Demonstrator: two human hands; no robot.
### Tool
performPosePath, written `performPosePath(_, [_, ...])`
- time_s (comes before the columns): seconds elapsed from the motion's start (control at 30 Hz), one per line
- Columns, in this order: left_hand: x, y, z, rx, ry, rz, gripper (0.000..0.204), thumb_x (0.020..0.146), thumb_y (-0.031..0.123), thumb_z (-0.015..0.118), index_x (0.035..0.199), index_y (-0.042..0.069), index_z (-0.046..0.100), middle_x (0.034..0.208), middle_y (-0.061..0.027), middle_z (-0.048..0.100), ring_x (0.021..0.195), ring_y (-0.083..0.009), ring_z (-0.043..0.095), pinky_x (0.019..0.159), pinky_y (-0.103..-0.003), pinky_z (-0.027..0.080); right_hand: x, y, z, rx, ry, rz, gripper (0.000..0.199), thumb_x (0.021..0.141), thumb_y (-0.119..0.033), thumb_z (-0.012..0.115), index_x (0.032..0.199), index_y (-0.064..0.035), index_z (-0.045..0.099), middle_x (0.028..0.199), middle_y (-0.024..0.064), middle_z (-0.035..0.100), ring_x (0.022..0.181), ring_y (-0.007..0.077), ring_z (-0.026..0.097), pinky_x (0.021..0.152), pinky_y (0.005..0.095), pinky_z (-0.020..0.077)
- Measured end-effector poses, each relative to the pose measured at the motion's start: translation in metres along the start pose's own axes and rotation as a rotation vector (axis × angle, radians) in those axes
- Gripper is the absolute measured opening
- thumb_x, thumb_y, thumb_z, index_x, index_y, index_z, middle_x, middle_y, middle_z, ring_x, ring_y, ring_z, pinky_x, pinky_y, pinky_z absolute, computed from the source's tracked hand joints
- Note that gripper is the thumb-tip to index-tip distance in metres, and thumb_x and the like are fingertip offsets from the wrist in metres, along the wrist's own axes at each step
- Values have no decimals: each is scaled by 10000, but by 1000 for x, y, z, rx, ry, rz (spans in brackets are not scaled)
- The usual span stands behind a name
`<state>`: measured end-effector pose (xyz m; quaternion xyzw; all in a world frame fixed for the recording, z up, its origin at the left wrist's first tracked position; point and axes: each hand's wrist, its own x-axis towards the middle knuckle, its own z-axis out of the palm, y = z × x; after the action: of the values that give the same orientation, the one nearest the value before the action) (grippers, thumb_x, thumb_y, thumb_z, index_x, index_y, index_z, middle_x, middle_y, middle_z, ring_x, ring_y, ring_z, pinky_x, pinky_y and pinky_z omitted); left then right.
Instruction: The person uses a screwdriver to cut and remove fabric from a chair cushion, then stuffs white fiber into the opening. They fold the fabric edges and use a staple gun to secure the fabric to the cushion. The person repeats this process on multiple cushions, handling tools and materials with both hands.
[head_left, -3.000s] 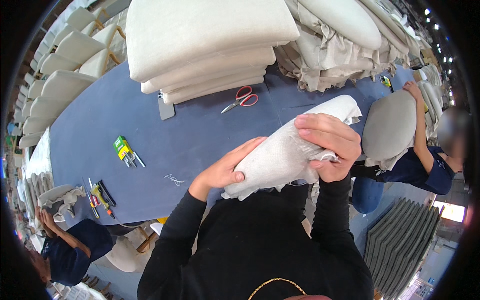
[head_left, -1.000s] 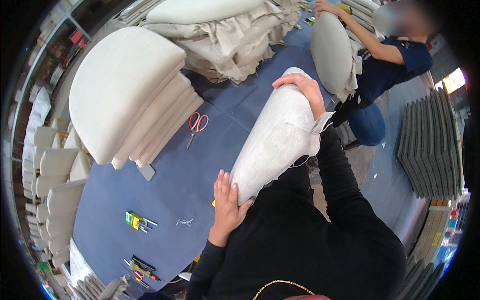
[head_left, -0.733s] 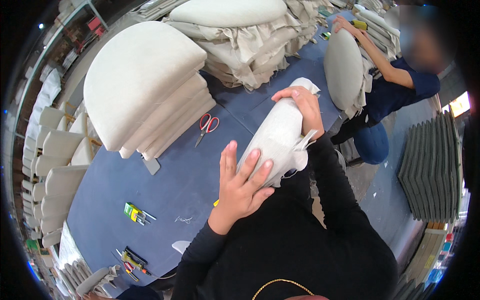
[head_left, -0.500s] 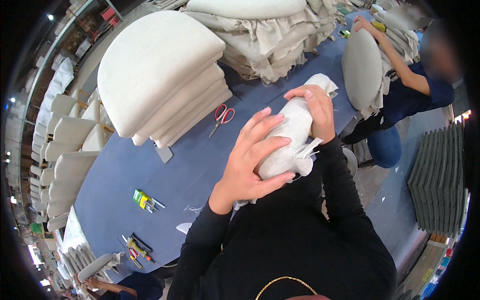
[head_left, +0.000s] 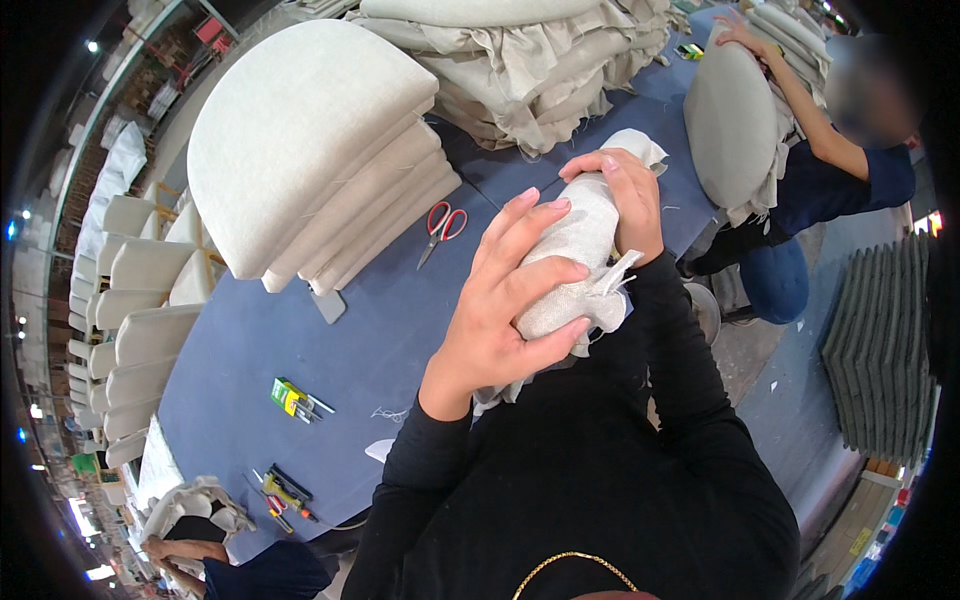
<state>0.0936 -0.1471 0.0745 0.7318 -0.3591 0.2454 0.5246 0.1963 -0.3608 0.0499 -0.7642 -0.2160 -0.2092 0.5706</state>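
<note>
Gripped the cushion [head_left: 590, 222] between left hand [head_left: 495, 315] and right hand [head_left: 634, 205] by the bench [head_left: 370, 335] edge (with frayed cloth [head_left: 612, 283] at its side); apparently was pressing it, and next needed steady, even pressure.

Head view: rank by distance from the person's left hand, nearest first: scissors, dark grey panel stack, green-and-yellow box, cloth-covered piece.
1. Cloth-covered piece: touching the left hand, held between both hands.
2. Scissors: on the table, upper left of it.
3. Green-and-yellow box: on the table, lower left.
4. Dark grey panel stack: far right of the view.
</note>
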Motion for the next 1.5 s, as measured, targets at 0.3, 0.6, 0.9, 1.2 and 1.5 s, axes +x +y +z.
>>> performPosePath(0.3, [-21, 1, 8, -250, -35, -306, 955, 696, 271, 958, 1534, 84, 539, 1633, -219, 510, 1525, -432, 481, 1243, -495, 375, -8, 19, 1, 33, 150, -115, 503, 1068, -286, 412, 879, -3, 783, 890, 144, 764, 918, 315, 681, 921, 427, 484])
performPosePath(0.6, [-144, -19, 1, -315, -164, -724, 1191, 705, 460, 939, 1663, 17, 389, 1683, -232, 453, 1550, -394, 466, 1258, -469, 360, -15, 25, -9, 95, 212, -125, 571, 1068, -316, 371, 847, 26, 772, 872, 156, 751, 907, 308, 675, 907, 421, 492])
performPosePath(0.9, [-209, 1, 23, 249, 17, -570, 939, 857, 203, 848, 1661, 56, 386, 1678, -230, 460, 1546, -419, 448, 1251, -514, 364, -11, 31, -9, 147, 214, -62, 578, 1082, -319, 369, 868, 48, 761, 910, 171, 756, 908, 292, 676, 903, 407, 496])
performPosePath(1.2, [-175, -77, -50, -388, 398, -782, 578, 1133, 453, 515, 1545, 53, 568, 1488, -130, 624, 1345, -244, 593, 1132, -396, 464, -27, -31, -25, -416, -131, -164, 342, 1059, -288, 538, 1180, -32, 728, 1083, 140, 702, 1026, 356, 622, 924, 429, 476])
performPosePath(1.5, [-142, -119, -61, -344, 417, -927, 581, 1124, 439, 454, 1073, -15, 813, 1042, -115, 784, 977, -215, 701, 941, -343, 514, -74, -103, -15, -322, -666, -107, 898, 696, -497, 941, 1409, -47, 629, 1326, 204, 673, 1201, 425, 674, 1033, 485, 537])
